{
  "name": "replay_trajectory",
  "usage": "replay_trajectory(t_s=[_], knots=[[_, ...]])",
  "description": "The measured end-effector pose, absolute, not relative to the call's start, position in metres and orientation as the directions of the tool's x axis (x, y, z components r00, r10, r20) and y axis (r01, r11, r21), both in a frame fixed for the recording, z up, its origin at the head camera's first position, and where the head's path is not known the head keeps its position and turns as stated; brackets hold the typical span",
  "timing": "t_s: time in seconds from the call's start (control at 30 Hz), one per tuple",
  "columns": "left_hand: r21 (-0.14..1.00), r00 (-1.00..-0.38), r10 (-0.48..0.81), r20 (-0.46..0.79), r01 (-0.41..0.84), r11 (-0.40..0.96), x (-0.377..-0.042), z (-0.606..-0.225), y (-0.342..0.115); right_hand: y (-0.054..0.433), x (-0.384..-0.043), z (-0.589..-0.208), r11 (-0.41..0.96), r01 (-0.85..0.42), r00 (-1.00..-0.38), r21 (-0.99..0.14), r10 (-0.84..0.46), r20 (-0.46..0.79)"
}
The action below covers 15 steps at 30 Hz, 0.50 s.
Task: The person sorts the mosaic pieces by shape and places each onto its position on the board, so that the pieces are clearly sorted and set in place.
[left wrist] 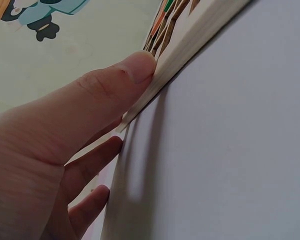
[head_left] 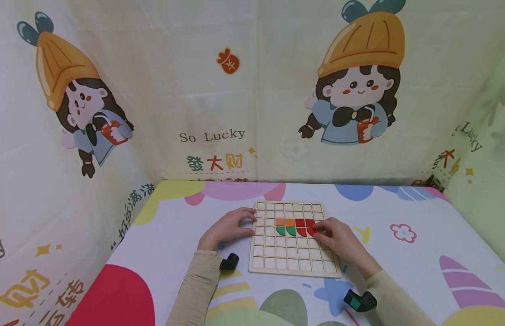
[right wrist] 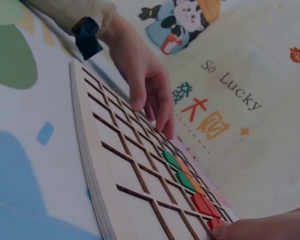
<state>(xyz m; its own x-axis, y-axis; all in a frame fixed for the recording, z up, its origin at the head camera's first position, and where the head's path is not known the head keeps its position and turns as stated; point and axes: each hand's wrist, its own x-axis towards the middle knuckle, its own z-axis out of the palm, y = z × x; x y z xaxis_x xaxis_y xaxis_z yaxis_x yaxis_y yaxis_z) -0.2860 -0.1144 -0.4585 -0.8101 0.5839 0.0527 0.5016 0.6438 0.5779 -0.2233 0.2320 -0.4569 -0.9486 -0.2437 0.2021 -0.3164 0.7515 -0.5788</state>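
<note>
A wooden grid board (head_left: pixel 293 274) lies flat on the table. Across its middle sit two rows of coloured pieces: orange squares (head_left: pixel 285 222) and red squares (head_left: pixel 304 223) above, green quarter-circles (head_left: pixel 286 231) and red quarter-circles (head_left: pixel 301 232) below. My right hand (head_left: pixel 338 236) pinches the rightmost red quarter-circle (right wrist: pixel 213 223) at its cell, thumb and forefinger at its edge; the fingers partly cover it. My left hand (head_left: pixel 229 227) rests at the board's left edge. In the left wrist view its thumb (left wrist: pixel 140 65) touches the board's side, fingers loosely bent.
The table is covered by a white cloth (head_left: pixel 187 226) with coloured prints. A patterned curtain (head_left: pixel 277 99) hangs behind and at both sides. Black wrist cameras sit on the left wrist (head_left: pixel 230 261) and right wrist (head_left: pixel 360 300).
</note>
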Motion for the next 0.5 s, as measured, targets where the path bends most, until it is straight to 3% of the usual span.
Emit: replay_trajectory(t_s=[0.5], knots=[[0.578, -0.811, 0.582, 0.052, 0.500, 0.645, -0.2849, -0.4566, -0.1140, 0.2322, -0.2236, -0.4584, 0.747, -0.306, -0.952, -0.590, -0.232, 0.199]])
